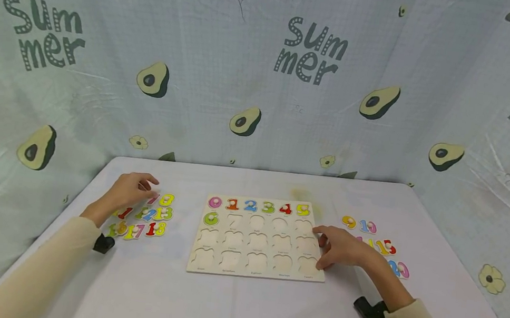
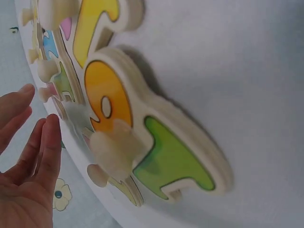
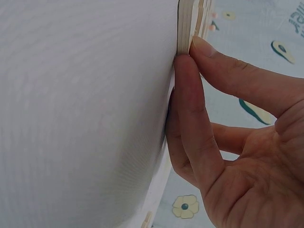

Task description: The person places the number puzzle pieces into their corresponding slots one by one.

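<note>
A pale wooden number puzzle board (image 1: 244, 248) lies on the table, with 0 to 5 along its top row and a green 6 (image 1: 211, 219) below the 0. My right hand (image 1: 342, 246) is at the board's right side; in the right wrist view its thumb and a finger hold the board's edge (image 3: 184, 28). Over the left group of number pieces hovers my left hand (image 1: 129, 188), fingers bent and apart, closest to a pink 7 (image 1: 153, 200), which it partly covers. The left wrist view shows a knobbed 16 piece (image 2: 164, 152) large, away from those fingers.
Left of the board lie several knobbed pieces, among them a yellow-green 8 (image 1: 166, 200), a 13 (image 1: 163, 213) and an 18 (image 1: 156, 228). To the right are a 9 (image 1: 349, 222), a 10 (image 1: 368, 226), a 15 (image 1: 386, 247) and a 20 (image 1: 398, 269), partly behind the right hand.
</note>
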### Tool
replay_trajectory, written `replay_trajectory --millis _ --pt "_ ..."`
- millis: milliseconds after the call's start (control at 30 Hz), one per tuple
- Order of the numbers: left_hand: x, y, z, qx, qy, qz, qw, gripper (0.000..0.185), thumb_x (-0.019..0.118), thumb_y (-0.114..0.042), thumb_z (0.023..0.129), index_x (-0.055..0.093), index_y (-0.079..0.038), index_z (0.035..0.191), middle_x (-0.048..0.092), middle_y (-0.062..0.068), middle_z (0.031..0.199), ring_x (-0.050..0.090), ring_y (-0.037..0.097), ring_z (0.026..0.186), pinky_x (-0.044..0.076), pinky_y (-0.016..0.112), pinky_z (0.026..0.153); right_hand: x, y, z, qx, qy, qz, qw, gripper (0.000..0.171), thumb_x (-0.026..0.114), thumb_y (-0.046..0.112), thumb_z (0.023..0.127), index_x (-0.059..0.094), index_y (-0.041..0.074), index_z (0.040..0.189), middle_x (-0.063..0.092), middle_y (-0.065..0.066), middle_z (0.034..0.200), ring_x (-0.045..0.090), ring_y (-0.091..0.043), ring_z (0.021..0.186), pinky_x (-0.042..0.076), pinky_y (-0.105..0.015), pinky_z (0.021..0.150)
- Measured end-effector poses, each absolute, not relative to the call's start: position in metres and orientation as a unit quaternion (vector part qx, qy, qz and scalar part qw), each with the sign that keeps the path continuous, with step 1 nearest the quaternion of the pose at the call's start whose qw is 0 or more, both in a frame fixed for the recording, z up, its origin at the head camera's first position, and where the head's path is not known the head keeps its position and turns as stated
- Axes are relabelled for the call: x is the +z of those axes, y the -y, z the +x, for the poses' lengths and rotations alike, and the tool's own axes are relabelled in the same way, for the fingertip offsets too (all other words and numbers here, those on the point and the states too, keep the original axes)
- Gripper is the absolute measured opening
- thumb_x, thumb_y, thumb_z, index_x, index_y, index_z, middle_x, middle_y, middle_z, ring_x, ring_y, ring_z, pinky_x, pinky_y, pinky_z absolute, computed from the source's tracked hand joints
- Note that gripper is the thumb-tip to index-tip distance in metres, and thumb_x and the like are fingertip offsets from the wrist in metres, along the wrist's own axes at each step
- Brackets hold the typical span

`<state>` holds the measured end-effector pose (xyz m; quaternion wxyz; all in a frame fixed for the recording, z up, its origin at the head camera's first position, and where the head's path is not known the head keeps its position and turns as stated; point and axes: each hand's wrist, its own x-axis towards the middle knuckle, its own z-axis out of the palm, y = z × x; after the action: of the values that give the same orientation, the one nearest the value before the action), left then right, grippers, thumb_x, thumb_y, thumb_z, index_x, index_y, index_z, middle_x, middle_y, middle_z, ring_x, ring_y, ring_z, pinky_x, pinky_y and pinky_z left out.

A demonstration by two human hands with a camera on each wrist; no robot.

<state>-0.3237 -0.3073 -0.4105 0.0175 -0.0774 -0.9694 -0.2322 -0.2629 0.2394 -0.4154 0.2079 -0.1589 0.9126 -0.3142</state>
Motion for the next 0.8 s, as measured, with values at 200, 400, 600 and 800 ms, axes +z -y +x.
replay_trajectory --millis 200,400,600,800 --pt "-0.4118 0.3126 -0.3299 -0.218 0.973 -0.077 -0.023 0.034 0.069 -0.020 0.098 0.070 0.000 0.125 0.068 0.022 0.113 0.062 0.036 0.104 0.055 0.049 0.090 -0.4153 -0.2386 -0.2635 -0.311 -0.915 -0.155 0.206 0.081 0.087 0.006 0.077 0.047 -0.005 0.147 0.058 -0.012 0.110 0.060 -0.017 0.077 0.055 -0.031 0.072" --pt "-0.4140 0.3133 -0.3314 -0.211 0.974 -0.081 -0.034 0.028 0.069 -0.017 0.098 0.072 0.001 0.120 0.070 0.018 0.107 0.060 0.030 0.096 0.055 0.043 0.085 -0.4165 -0.2383 -0.2639 -0.314 -0.914 -0.154 0.206 0.081 0.087 0.006 0.077 0.047 -0.005 0.147 0.058 -0.012 0.110 0.061 -0.017 0.077 0.055 -0.031 0.072" --pt "-0.4153 0.3088 -0.3300 -0.209 0.974 -0.086 -0.033 0.024 0.069 -0.014 0.098 0.073 0.002 0.116 0.071 0.015 0.104 0.059 0.027 0.093 0.055 0.045 0.088 -0.4178 -0.2391 -0.2633 -0.309 -0.916 -0.157 0.202 0.081 0.088 0.006 0.076 0.048 -0.005 0.146 0.059 -0.012 0.110 0.061 -0.017 0.077 0.054 -0.031 0.072" --pt "-0.4150 0.3057 -0.3332 -0.199 0.976 -0.081 -0.037 0.022 0.068 -0.013 0.099 0.074 0.002 0.114 0.071 0.014 0.102 0.058 0.026 0.092 0.053 0.045 0.090 -0.4165 -0.2396 -0.2629 -0.316 -0.913 -0.161 0.201 0.081 0.087 0.005 0.077 0.047 -0.006 0.147 0.059 -0.012 0.109 0.061 -0.017 0.076 0.054 -0.031 0.072"
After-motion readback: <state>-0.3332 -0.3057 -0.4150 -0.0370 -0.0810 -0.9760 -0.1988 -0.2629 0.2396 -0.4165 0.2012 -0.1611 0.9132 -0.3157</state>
